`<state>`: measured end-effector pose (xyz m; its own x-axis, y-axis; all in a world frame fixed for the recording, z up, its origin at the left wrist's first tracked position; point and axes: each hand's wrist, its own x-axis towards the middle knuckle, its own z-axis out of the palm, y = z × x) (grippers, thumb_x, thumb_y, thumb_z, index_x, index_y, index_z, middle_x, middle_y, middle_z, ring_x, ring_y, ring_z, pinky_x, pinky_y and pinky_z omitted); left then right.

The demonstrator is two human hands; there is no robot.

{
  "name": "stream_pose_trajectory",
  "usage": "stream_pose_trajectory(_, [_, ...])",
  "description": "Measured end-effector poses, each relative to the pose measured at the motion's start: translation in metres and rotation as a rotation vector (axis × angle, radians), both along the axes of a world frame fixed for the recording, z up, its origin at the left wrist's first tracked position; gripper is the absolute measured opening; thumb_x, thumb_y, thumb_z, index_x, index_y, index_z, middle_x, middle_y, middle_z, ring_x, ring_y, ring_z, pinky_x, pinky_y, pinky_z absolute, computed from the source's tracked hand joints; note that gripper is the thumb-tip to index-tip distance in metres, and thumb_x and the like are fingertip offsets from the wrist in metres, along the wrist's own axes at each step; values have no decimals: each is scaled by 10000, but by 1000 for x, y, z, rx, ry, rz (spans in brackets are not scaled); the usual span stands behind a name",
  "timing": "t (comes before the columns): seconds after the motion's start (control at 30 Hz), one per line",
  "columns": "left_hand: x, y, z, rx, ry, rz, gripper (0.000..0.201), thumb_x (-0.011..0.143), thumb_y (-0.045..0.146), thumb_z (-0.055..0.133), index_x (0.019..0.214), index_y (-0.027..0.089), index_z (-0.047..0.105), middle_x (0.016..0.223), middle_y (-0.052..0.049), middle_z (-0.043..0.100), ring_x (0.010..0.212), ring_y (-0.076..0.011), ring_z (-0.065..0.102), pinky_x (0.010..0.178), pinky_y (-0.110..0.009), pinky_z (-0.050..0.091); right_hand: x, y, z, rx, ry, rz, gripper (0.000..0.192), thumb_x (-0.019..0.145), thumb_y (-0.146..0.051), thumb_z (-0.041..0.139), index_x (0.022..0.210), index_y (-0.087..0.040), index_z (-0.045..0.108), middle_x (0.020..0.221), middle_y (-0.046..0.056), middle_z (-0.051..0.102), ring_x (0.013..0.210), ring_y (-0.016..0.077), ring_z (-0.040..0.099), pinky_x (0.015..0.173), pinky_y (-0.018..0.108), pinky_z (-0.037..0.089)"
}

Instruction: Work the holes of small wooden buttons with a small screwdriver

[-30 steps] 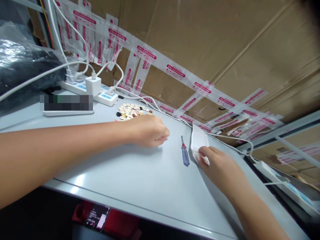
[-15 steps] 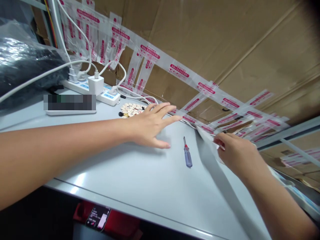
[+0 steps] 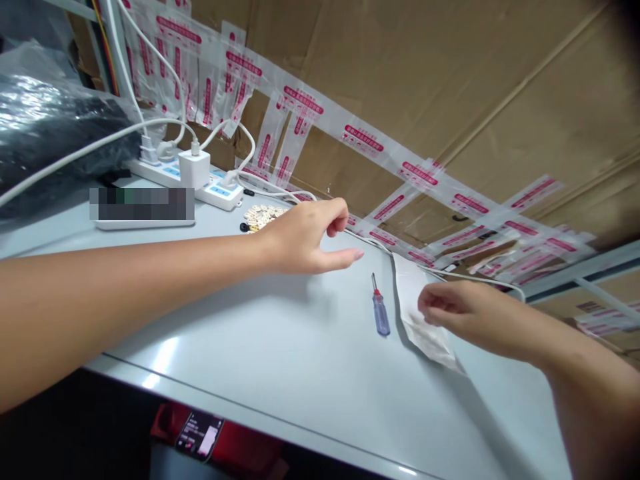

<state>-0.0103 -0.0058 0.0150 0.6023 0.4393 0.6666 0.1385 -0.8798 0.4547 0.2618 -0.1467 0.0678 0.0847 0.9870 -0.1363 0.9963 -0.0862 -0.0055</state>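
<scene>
Grey bench (image 3: 280, 353) backed by taped cardboard. White pouch (image 3: 417, 313) laid flat near the far right edge, pinched by right hand (image 3: 463, 312), fingers closed on it. Screwdriver (image 3: 380, 310) set just beside it. Left hand (image 3: 305, 237) held above the bench, fingers loosely open, buttons (image 3: 261, 216) behind.

Your smooth, faintly glossy grey table (image 3: 280, 360), a screwdriver (image 3: 380, 312) with clear blue plastic handle and metal shaft, a thin white paper-like pouch (image 3: 420, 317), matt brown cardboard (image 3: 450, 80), shiny printed tape (image 3: 360, 137)
</scene>
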Motion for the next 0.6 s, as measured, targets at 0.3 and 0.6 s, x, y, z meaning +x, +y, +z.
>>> stream_pose_trajectory(0.3, [5,-5,2,-123,-2,8,462,771,248,577,532,210,184,500,67,180,498,-78,170,488,-279,165,-43,45,-34,826,294,-345,428,695,-255,578,524,-248,186,494,-68,165,490,98,173,479,281,181])
stream_pose_trajectory(0.6, [-15,32,21,58,368,230,183,822,303,546,698,181,603,585,15,547,570,-117,478,587,-258,337,-46,38,-68,568,286,-127,315,743,-265,564,548,-233,319,471,-71,342,474,108,324,503,261,283])
